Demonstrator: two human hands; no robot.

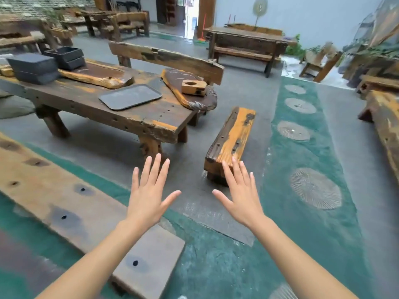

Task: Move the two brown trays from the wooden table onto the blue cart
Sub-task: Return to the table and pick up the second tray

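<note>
While I am holding my left hand [149,197] and right hand [239,195] splayed and empty, the flat tray [130,96] is lying well beyond my fingertips [158,157], so I am risking tripping on the low bench [232,137] just past my right fingers.

Rustic wooden benches [231,137] on grey floor [345,130] — green strips [302,190].

At the upper left of the frame we see the wooden table [129,123]. On it lie a flat dark tray [130,96] near its middle, two stacks of dark bins [34,69] at far left, and two rough wood slabs [97,75] — one bearing a small wooden block [193,87].
</note>
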